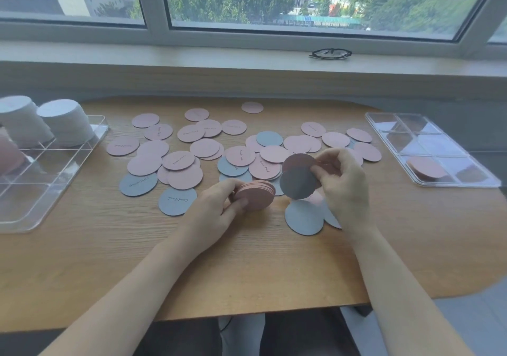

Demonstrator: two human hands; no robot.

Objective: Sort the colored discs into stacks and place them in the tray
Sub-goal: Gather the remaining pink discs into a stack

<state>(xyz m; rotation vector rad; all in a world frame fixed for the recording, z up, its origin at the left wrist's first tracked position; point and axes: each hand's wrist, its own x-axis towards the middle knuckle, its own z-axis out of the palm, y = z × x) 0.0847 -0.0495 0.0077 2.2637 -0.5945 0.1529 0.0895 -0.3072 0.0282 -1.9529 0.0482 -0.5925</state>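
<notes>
Several pink discs and grey-blue discs lie scattered over the wooden table. My left hand grips a stack of pink discs just above the table. My right hand pinches two discs held up on edge, a pink disc behind a grey disc. A clear tray at the left holds two tall white stacks. A second clear tray at the right holds a short pink stack.
A grey disc lies under my right wrist near the front. Folded glasses rest on the window sill behind the table. The table's front edge runs just before my forearms.
</notes>
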